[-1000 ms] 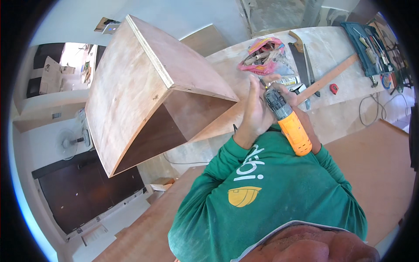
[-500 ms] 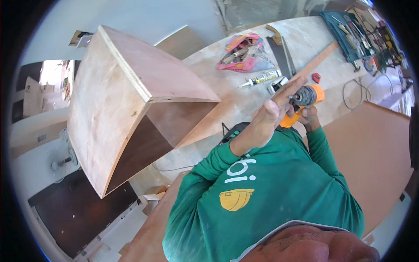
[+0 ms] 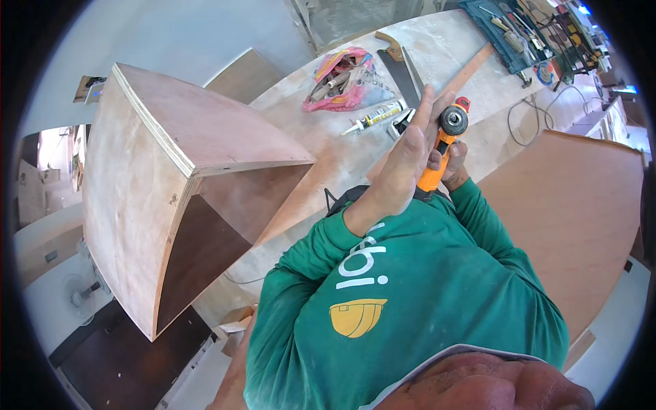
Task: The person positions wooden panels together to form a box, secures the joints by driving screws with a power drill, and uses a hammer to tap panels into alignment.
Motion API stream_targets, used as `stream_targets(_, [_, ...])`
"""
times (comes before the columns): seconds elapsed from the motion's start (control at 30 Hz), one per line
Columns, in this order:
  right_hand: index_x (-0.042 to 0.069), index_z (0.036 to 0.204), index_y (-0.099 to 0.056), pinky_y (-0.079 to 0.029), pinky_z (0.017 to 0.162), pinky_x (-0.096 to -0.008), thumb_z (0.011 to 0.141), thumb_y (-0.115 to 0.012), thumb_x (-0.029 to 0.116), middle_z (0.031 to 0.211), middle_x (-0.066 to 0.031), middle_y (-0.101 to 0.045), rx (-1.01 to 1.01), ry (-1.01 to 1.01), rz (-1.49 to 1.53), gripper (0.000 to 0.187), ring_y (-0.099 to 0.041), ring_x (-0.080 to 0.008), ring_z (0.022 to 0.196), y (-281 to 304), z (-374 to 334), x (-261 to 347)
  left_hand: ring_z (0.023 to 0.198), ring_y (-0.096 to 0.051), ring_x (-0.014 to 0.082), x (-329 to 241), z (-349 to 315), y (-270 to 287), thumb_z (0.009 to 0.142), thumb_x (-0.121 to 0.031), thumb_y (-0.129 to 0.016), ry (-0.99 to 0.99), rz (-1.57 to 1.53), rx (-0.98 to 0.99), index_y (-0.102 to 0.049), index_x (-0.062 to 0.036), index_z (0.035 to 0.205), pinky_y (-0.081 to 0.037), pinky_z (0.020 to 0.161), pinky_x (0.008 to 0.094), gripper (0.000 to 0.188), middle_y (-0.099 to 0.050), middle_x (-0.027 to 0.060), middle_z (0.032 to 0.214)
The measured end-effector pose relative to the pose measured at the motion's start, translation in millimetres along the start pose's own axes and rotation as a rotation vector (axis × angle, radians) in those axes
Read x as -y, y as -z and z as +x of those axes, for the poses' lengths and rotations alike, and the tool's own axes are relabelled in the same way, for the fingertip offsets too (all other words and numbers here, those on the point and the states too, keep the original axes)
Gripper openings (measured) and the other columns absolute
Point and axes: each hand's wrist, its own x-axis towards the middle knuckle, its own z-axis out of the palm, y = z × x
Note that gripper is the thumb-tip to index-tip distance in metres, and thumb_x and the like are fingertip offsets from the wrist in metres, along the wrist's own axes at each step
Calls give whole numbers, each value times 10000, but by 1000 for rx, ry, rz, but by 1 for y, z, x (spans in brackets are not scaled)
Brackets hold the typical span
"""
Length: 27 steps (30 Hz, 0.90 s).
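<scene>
Compared with half a second ago, orange drill has swung from lying sideways to chuck facing upward. Right grip wrapped round its handle, held about the near edge of the desk. Left grip flat, fingers straight, grasping nothing, just beside the drill; cannot tell if touching. Sealant tube and pink bag on the desk, bag nearer the far edge. Judgement on handling: firm wrap low on the handle, wrist steady, left fingers well clear of the chuck.
</scene>
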Motion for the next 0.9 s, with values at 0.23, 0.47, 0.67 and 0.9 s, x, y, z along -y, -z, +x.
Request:
stream_targets(0.23, [52, 1295, -561, -537, 787, -519, 823, -650, 203, 885, -103, -621, -271, -12, -265, 503, -623, -233, 791, -7, -13, 9, 1287, -472, 198, -4, 5, -5, 1069, -462, -443, 58, 36, -222, -187, -40, 1577, -477, 934, 316, 708, -314, 136, 1579])
stream_targets(0.47, [0, 1240, -532, -587, 671, -341, 903, -706, 175, 828, -76, -623, -695, 16, -749, 418, -649, -189, 723, -76, 19, -17, 942, -632, 282, 3, 35, 38, 1006, -624, -456, -113, -653, -706, -644, -82, 938, -490, 961, 449, 577, -645, 65, 870])
stream_targets(0.67, [22, 1143, -652, -547, 723, -311, 926, -704, 126, 935, -82, -706, -651, 191, -1480, 246, -689, -214, 814, -76, 11, -32, 837, -610, 274, -12, 33, 29, 992, -671, -427, -95, -736, -765, -613, -93, 881, -527, 842, 445, 617, -570, 53, 766])
stream_targets(0.9, [38, 1115, -592, -508, 819, -454, 887, -658, 156, 1045, -162, -610, -227, 90, -2135, 264, -614, -388, 979, -73, -8, -16, 504, -483, 160, -8, 16, 15, 920, -813, -329, 18, -566, -631, -490, -146, 730, -504, 564, 368, 712, -406, -16, 560])
